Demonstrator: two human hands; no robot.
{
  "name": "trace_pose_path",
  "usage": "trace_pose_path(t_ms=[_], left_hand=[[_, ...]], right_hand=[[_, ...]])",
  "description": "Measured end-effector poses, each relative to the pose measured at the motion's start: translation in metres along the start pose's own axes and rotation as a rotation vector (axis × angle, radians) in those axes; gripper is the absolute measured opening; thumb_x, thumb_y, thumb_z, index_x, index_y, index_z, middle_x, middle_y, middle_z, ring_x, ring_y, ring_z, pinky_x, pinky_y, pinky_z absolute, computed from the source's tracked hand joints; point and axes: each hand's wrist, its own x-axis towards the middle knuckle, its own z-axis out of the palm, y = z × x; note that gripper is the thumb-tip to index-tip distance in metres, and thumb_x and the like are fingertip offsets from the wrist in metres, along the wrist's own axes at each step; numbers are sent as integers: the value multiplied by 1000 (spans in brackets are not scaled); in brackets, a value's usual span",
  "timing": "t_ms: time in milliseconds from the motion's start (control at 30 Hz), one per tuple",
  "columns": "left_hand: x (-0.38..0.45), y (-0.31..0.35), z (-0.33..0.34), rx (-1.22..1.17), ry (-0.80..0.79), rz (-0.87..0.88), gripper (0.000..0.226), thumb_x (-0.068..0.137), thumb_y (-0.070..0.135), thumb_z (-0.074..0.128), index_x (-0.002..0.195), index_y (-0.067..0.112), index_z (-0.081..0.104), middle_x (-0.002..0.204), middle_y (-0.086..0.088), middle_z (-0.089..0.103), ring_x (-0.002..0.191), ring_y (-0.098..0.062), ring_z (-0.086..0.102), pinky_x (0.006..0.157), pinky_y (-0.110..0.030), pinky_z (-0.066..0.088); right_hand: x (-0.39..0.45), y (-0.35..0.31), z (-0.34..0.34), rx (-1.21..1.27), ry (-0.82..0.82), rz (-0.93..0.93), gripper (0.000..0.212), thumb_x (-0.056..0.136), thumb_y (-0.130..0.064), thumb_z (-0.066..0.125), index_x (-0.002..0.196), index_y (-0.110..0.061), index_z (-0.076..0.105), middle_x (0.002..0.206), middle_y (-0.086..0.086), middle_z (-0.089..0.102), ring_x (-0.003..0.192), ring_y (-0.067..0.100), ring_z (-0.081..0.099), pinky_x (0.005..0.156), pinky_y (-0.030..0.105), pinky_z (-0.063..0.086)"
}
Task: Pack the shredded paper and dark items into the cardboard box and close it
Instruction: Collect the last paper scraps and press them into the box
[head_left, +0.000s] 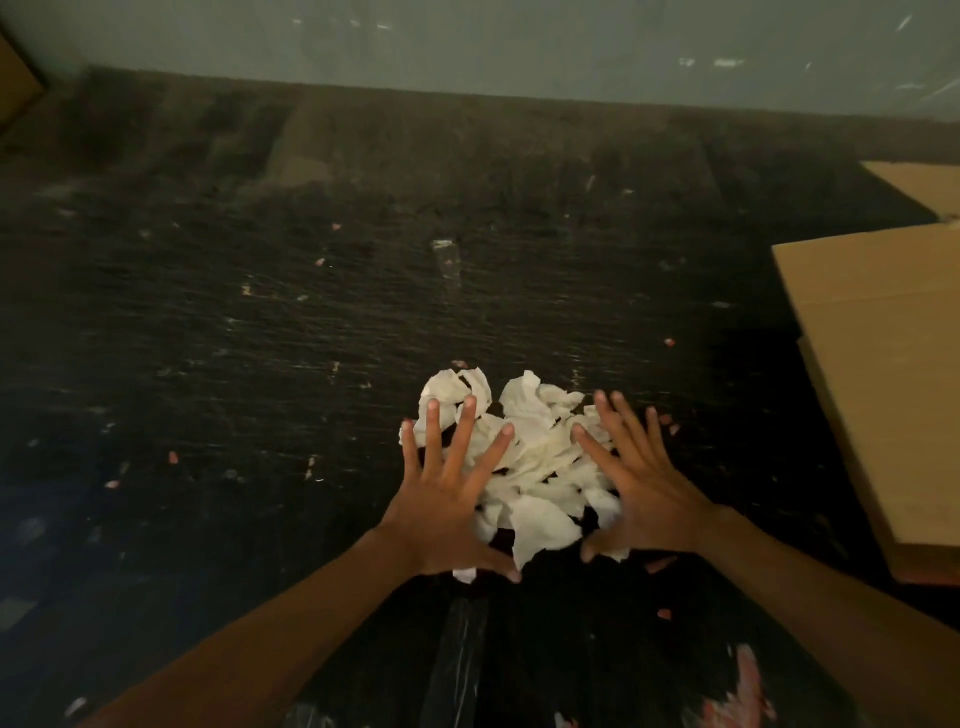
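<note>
A heap of white shredded paper lies on the dark worktop, just ahead of me. My left hand lies spread on the heap's left side, fingers straight and splayed. My right hand lies spread on its right side, palm down, thumb pointing inward. Between the two hands the paper shows. A cardboard box lies at the right edge, its flap facing me; its inside is hidden. A dark glossy item lies close to me, below the heap.
Small pink and white scraps are scattered over the scratched worktop. A grey wall runs along the far edge. Another cardboard piece shows at the top left corner. A pink-speckled patch sits at the bottom right.
</note>
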Motion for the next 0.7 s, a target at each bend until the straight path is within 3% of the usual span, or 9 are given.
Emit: trace_pose_path(t_ms=[200,300,400,500,600,700], left_hand=[[31,-20,0,-13,12,-48,140,45,102,41,148,36,-26,156,-11,-35,139,-43,-34,113,-63,-12],[38,-31,0,14,62,-110,126,59,94,34,153,24,-11,162,-11,0,148,-37,3,119,-53,7],[43,-36,3,-65,225,-153,104,75,86,34,152,18,20,148,-5,33,133,-24,33,111,-46,27],[50,-40,6,-63,257,-146,85,84,68,49,150,21,24,142,-4,35,130,-22,33,110,-43,27],[56,-41,4,-81,227,-153,75,84,44,63,147,23,28,141,-1,36,130,-19,34,110,-37,25],[63,-42,0,-88,217,-161,68,85,31,67,143,20,34,139,-2,41,128,-19,37,109,-35,27]], right_hand=[[60,-6,-19,-81,39,-151,123,56,-95,44,147,-43,-19,152,4,-41,138,31,-39,107,68,-16],[84,-4,-18,-76,52,-148,109,63,-91,42,148,-47,-11,157,-2,-32,141,26,-35,111,64,-15],[96,-6,-15,-71,115,-169,87,72,-83,41,146,-47,15,161,-3,7,148,26,-9,115,61,1],[101,-11,-13,-25,221,-167,67,76,-70,49,133,-36,42,141,2,42,132,26,28,104,54,34],[105,-15,-10,-35,315,-151,59,72,-52,65,125,-28,53,122,2,52,111,23,42,86,43,46],[105,-17,-7,-42,344,-137,58,67,-34,79,120,-20,60,110,3,58,98,24,52,78,38,51]])
